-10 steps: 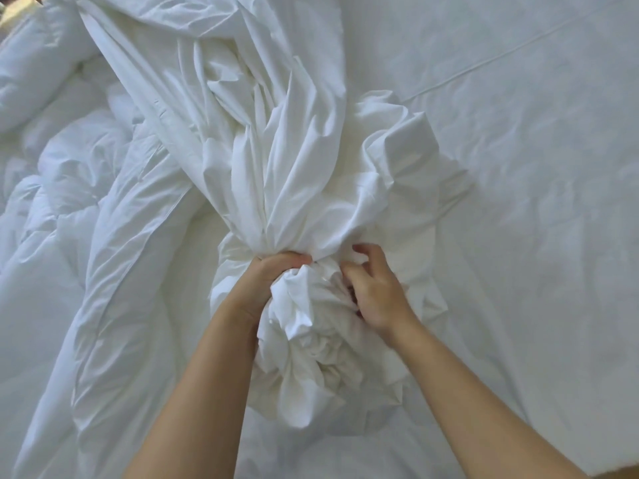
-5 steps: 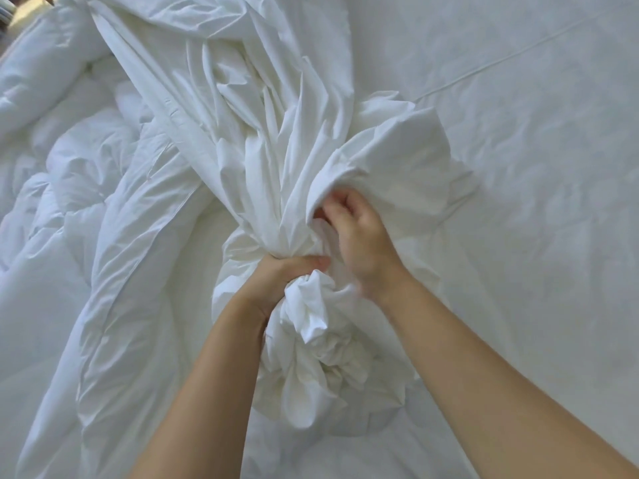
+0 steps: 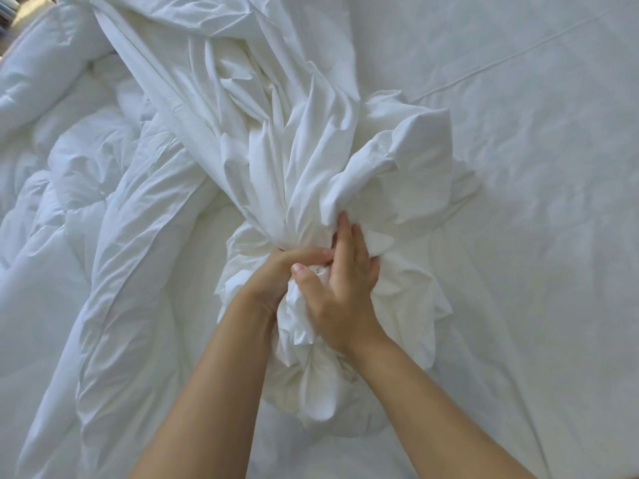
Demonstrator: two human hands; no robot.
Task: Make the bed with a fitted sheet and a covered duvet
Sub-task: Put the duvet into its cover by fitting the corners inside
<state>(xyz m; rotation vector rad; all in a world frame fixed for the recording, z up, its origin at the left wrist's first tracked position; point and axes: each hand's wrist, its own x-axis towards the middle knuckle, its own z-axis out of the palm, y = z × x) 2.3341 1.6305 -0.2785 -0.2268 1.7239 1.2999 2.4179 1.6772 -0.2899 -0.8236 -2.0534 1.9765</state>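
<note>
**Duvet cover bunched between both hands, fitted sheet beneath**

Materials: the duvet cover (image 3: 262, 160) is showing as thin, smooth white woven cloth. It is creasing into long, sharp pleats that are fanning out from one tight gather and running up and to the left toward the top edge of the view. Below the gather the cloth is hanging in a crumpled, ruffled knot of short folds. To the right of the gather a looser flap is puffing up into a rounded, hollow billow.

The duvet (image 3: 79, 167) is lying at the left. It is thick, soft and padded, swelling into rounded lobes with shallow dimples. The fitted sheet (image 3: 518, 202) is lying flat over the bed on the right, matt and faintly wrinkled, with one thin raised seam (image 3: 501, 60) crossing it diagonally.

Hands: the left hand (image 3: 276, 276) is gripping the gather, fingers curling right round the narrow neck of cloth. The right hand (image 3: 342, 295) is lying against the same bunch just beside the left. Its fingers (image 3: 343, 233) are reaching out nearly straight up into the base of the billow, and its thumb (image 3: 304, 276) is pressing across the crumpled cloth, touching the left hand's fingertips.

Position: the cover is sitting between and under both hands, its pleats running away from them and its knot hanging toward the forearms.
</note>
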